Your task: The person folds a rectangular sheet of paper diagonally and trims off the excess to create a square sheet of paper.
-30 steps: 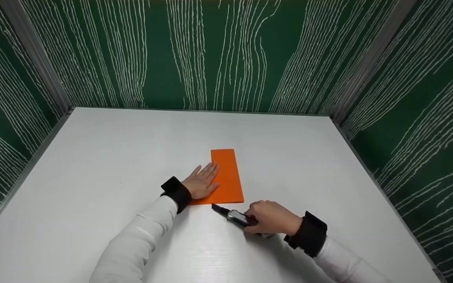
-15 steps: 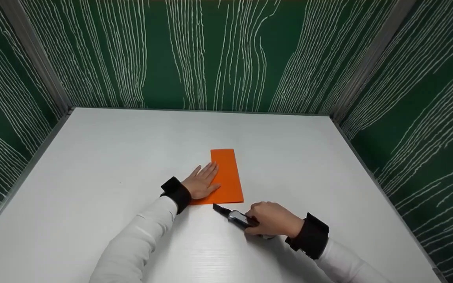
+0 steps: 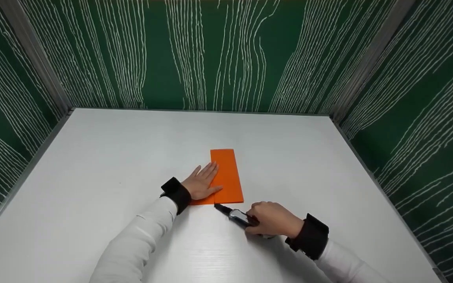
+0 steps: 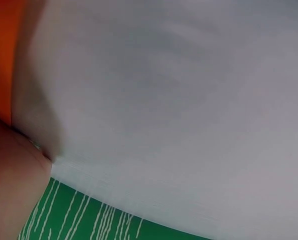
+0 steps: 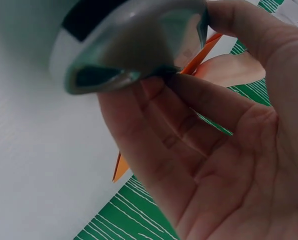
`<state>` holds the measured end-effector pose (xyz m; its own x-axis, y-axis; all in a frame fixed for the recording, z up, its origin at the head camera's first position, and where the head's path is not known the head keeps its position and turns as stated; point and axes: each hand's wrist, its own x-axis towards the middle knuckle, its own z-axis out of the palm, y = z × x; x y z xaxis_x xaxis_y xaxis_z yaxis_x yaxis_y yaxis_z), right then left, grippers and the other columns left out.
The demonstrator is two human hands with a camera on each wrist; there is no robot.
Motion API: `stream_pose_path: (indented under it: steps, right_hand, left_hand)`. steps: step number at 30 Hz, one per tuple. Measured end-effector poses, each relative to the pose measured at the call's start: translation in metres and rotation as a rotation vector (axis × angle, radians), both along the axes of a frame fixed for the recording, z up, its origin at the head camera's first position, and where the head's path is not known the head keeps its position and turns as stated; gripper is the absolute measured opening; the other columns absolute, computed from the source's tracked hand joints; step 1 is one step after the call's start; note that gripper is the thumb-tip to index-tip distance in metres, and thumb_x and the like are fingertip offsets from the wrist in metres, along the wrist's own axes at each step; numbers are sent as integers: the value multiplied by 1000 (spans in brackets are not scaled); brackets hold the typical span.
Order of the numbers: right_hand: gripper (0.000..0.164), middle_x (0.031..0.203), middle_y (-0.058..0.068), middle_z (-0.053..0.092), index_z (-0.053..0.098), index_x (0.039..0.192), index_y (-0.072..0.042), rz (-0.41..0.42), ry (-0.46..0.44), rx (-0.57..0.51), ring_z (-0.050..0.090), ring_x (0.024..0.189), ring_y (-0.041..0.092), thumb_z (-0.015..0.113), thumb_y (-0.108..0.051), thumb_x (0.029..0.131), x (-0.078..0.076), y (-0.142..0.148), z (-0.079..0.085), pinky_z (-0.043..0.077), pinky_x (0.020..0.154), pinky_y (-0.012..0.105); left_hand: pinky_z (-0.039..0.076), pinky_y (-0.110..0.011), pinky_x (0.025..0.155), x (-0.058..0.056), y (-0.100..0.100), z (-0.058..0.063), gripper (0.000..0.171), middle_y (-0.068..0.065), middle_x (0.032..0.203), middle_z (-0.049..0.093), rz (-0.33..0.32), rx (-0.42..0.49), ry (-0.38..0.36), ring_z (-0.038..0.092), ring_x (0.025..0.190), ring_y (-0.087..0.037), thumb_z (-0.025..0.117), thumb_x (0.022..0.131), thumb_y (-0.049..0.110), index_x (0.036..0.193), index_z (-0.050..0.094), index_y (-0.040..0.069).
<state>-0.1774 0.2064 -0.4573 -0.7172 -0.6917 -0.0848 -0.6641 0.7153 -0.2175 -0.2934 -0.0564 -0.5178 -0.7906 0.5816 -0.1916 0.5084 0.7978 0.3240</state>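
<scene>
An orange sheet of paper (image 3: 228, 173), which looks folded, lies on the white table (image 3: 140, 149) in the head view. My left hand (image 3: 201, 184) rests spread on its left part, thumb pointing right. In the left wrist view an orange corner of the paper (image 4: 0, 60) shows beside part of that hand (image 4: 14, 185). With curled fingers my right hand (image 3: 271, 218) grips a utility knife (image 3: 237, 217), black at its front and silver on the body. The black tip is at the paper's near edge. The right wrist view shows the knife's shiny rear end (image 5: 139, 42) between thumb and fingers.
Green panels (image 3: 242, 55) with white wavy lines rise behind the table and at both sides. Grey posts (image 3: 352, 63) stand at the back corners. Black bands (image 3: 309, 236) circle both wrists over white sleeves.
The knife's tip has shifted slightly right along the paper's near edge, the right hand moving a little with it. My left thumb has stretched a bit to the right. The paper stays in place.
</scene>
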Motion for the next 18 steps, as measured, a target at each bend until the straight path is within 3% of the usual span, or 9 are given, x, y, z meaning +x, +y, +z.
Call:
stream_pose_path:
  steps: [10, 18]
  right_hand:
    - [35, 66, -8, 44, 56, 69, -13, -69, 81, -5, 36, 59, 3, 84, -29, 81, 5, 4, -1, 28, 52, 19]
    - [34, 64, -6, 49, 57, 73, -12, -147, 49, 16, 40, 58, 6, 86, -28, 78, 11, 5, 2, 32, 52, 22]
  left_hand:
    - [-1, -47, 134, 8, 1, 9, 101, -8, 176, -4, 1, -11, -12, -3, 165, -23, 47, 98, 68, 166, 0, 9]
    - [1, -49, 134, 15, 0, 21, 106, -11, 176, -1, -9, 3, -22, 1, 165, -26, 50, 95, 70, 165, 4, 6]
